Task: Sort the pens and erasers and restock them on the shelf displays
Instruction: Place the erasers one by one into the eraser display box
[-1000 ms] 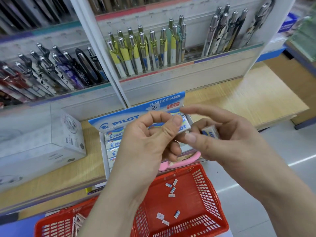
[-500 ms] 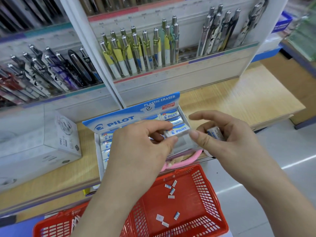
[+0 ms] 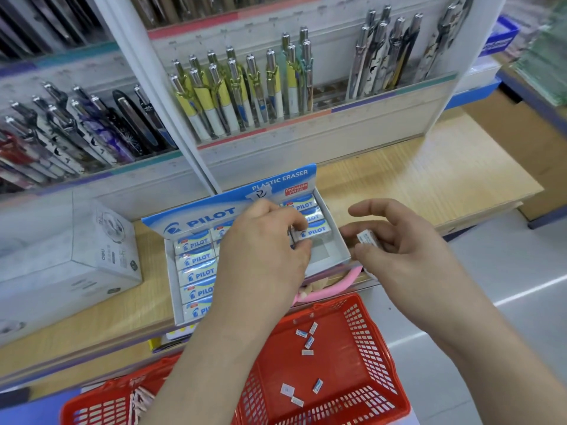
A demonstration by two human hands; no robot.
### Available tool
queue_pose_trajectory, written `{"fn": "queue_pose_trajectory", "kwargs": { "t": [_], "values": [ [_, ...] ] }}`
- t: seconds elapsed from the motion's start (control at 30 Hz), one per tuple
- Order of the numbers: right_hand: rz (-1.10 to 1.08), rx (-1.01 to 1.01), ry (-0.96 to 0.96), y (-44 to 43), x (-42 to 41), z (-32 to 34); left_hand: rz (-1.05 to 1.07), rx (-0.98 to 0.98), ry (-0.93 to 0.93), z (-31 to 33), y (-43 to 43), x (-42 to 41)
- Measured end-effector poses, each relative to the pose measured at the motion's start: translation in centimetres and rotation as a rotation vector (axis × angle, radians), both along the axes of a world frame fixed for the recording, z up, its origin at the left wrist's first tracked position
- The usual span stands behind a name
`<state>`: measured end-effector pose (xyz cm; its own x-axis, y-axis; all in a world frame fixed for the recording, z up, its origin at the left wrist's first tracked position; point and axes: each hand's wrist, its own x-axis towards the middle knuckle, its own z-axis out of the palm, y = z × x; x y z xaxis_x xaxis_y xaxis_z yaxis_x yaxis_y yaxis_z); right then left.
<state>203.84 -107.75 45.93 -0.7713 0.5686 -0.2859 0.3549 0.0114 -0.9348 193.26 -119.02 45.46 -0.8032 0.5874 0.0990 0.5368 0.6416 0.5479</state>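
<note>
The left hand [image 3: 264, 250] reaches forward from the lower middle of the view, its forearm crossing above the red basket [image 3: 380, 342], its back turned up and its fingers curled down into the open Pilot display box [image 3: 329, 264]. Its forefinger and thumb close on the left end of an eraser [image 3: 316, 230], which lies flat in the box's right-hand column as the nearest of three there, label up. The right hand [image 3: 408, 250] hovers just beside the box's right front corner, palm turned to the left, with the forefinger stretched out loosely above while the thumb and the curled lower fingers pinch a second eraser [image 3: 368, 239], held clear of the box and tilted. The two hands are near each other but apart, with the box's right wall between them. The left column of the box holds a row of packed erasers [image 3: 196, 271] running towards the front wall, and a bare patch of box floor shows directly in front of the eraser under the left thumb. The box sits near the front edge of the wooden shelf [image 3: 423, 179], which lies bare to the right of the box. A white carton [image 3: 92, 256] stands just to the left of the box, and the pens [image 3: 239, 96] stand in slanted racks behind it. A pink object [image 3: 348, 279] pokes out under the box's front edge. Below, loose erasers [image 3: 308, 342] lie scattered on the basket's floor.
</note>
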Motion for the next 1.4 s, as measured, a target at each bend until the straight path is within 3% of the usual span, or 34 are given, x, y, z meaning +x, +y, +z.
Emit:
{"fn": "queue_pose_trajectory", "kwargs": {
  "t": [0.37, 0.43, 0.57, 0.63, 0.8, 1.0, 1.13, 1.23, 1.4],
  "values": [
    [-0.173, 0.105, 0.111, -0.2, 0.6, 1.1, 0.026, -0.075, -0.022, 0.8, 0.5, 0.0],
    [-0.182, 0.082, 0.154, -0.4, 0.5, 1.6, 0.029, 0.065, -0.079, 1.2, 0.3, 0.3],
    [-0.159, -0.074, 0.249, -0.6, 0.6, 2.2, -0.151, 0.388, -0.56, 3.2, -0.9, 1.3],
    [-0.137, -0.099, 0.263, -0.6, 0.7, 2.3, -0.198, 0.451, -0.625, 3.8, -1.2, 1.7],
    [-0.136, -0.435, 0.371, -1.4, 0.3, 2.2, 0.054, 0.641, -0.756, 3.6, -1.2, 2.0],
    [-0.14, -0.449, 0.316, -1.7, 0.6, 2.0, 0.072, 0.632, -0.715, 3.8, -1.6, 2.3],
    [-0.023, -0.343, 0.255, -1.3, 0.7, 2.3, -0.1, 0.589, -0.736, 4.3, -1.9, 2.0],
    [-0.014, -0.275, 0.221, -0.9, 0.7, 2.3, -0.215, 0.442, -0.651, 4.8, -2.6, 1.4],
    [-0.079, -0.163, 0.166, -0.3, 0.6, 2.0, -0.004, 0.374, -0.553, 3.9, -2.7, 0.5]
  ]
}}
